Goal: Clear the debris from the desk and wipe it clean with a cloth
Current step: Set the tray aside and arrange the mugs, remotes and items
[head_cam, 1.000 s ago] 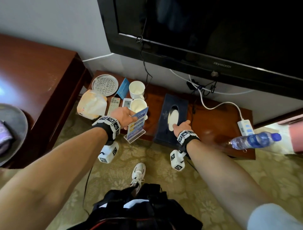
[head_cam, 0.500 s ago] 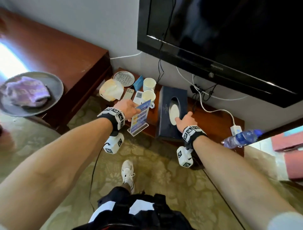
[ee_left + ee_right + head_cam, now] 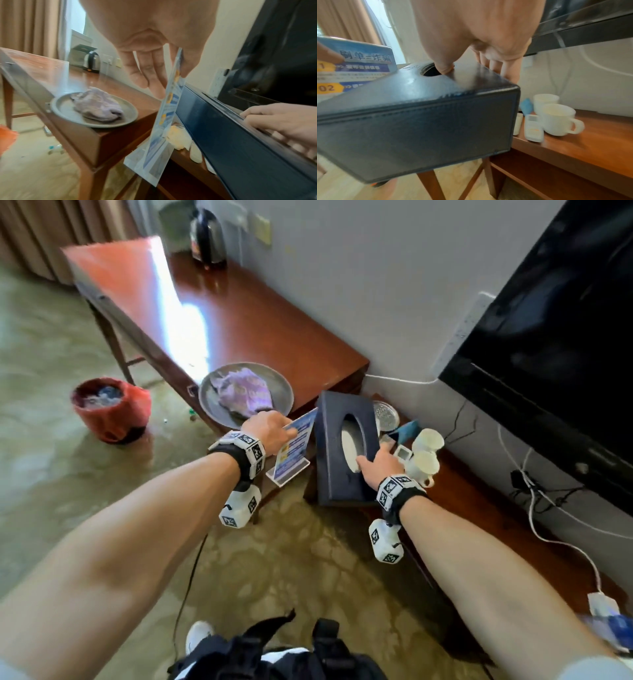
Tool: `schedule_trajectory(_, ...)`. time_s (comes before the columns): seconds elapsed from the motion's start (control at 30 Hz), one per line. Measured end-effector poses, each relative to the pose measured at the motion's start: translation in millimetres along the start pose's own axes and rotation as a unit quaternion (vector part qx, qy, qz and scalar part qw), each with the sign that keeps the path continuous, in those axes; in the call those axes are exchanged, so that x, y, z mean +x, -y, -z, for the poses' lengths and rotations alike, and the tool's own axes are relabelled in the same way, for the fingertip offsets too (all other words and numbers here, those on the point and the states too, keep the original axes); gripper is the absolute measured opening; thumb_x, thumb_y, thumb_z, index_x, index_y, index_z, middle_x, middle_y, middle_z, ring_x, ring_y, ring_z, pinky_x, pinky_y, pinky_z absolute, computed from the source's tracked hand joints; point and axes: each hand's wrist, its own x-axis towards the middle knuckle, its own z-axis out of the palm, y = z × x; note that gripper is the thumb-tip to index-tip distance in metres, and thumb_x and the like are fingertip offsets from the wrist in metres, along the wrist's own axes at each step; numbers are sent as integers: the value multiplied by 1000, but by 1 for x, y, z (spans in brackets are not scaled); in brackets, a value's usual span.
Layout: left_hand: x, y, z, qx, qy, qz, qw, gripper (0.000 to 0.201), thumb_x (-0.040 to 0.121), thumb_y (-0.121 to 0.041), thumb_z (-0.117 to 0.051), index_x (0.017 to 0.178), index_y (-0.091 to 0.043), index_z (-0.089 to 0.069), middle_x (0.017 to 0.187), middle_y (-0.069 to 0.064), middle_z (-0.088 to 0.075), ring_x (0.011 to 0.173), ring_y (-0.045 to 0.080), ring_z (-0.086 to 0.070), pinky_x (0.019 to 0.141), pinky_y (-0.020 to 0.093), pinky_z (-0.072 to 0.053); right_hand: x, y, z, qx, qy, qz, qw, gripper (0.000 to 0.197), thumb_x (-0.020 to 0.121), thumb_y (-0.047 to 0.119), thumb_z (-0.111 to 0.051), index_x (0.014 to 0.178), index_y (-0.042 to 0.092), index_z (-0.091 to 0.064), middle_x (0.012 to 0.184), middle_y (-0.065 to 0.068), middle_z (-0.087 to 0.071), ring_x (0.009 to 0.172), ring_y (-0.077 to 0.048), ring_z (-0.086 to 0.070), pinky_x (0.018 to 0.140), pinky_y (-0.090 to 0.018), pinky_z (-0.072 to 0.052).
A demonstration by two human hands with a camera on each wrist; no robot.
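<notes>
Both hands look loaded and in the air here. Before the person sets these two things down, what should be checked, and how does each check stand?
1. Left hand pinches the sign card near its top: ok.
2. Right hand grips the tissue box, thumb in its opening: ok.
3. Box is clear of the low shelf: ok, though tilted.
4. Box is clear of the two cups and remotes: ok.
5. Room on the desk beyond the plate holding the cloth: ok.
6. Tissues staying inside the box: cannot tell.
</notes>
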Motion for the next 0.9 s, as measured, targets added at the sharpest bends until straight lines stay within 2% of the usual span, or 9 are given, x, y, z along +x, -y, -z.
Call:
schedule_trajectory(0.13, 4, 73, 61, -10, -28, 13, 999, 29, 93, -37, -55, 90, -16, -74, 87, 10, -72, 80, 28, -68, 74, 34, -55, 6, 100, -25, -5, 7, 64, 998, 64, 95, 43, -52, 144, 8, -30, 133, -19, -55, 118, -40, -54, 92, -41, -44)
schedule_trajectory(0.23, 12, 119, 104, -40, -52, 10, 998, 27, 93, -35, -58, 94, -14, -76, 83, 10, -73, 64, 23, -63, 62, 32, -53, 12, 163, -37, -12, 4, 100, 995, 58, 93, 44, -52, 136, 9, -37, 127, -19, -59, 115, -40, -54, 91, -42, -45)
schedule_trajectory(0.33, 19, 157, 135, -82, -89, 23, 992, 23, 91, -37, -60, 91, -24, -78, 77, 7, -73, 52, 14, -56, 48, 21, -44, 17, 217, -44, -22, 8, 119, 993, 60, 93, 45, -52, 138, 9, -36, 129, -18, -58, 116, -40, -54, 91, -42, -44)
schedule_trajectory(0.47, 34, 194, 168, -113, -93, 27, 989, 22, 93, -33, -56, 77, -30, -72, 77, 4, -73, 54, 14, -61, 41, 15, -43, 30, 275, -55, -15, 15, 136, 990, 52, 93, 43, -53, 131, 10, -40, 128, -17, -58, 115, -40, -55, 92, -41, -44)
schedule_trajectory(0.6, 60, 224, 198, -113, -106, 11, 988, 26, 93, -30, -57, 70, -32, -67, 78, 6, -72, 56, 13, -61, 41, 12, -43, 54, 323, -66, -17, 23, 144, 989, 48, 93, 42, -54, 128, 11, -43, 127, -14, -59, 113, -36, -57, 86, -36, -43)
schedule_trajectory(0.67, 80, 239, 213, -113, -108, 12, 988, 29, 93, -27, -57, 67, -31, -67, 73, 4, -70, 51, 11, -59, 40, 13, -42, 71, 348, -73, -28, 28, 152, 988, 50, 92, 43, -54, 129, 11, -42, 126, -15, -59, 113, -36, -58, 88, -37, -44)
schedule_trajectory(0.8, 130, 271, 248, -89, -114, 30, 989, 26, 92, -28, -56, 73, -18, -72, 67, -2, -68, 41, 2, -56, 42, 13, -41, 115, 404, -88, -59, 42, 163, 984, 52, 93, 43, -51, 131, 9, -39, 126, -18, -59, 112, -39, -57, 89, -40, -45)
schedule_trajectory(0.9, 171, 299, 272, -72, -117, 59, 989, 27, 89, -33, -55, 75, -19, -73, 63, -2, -69, 45, 4, -60, 49, 20, -49, 151, 450, -101, -61, 52, 163, 983, 54, 91, 43, -53, 132, 10, -39, 128, -18, -58, 115, -40, -55, 92, -41, -45)
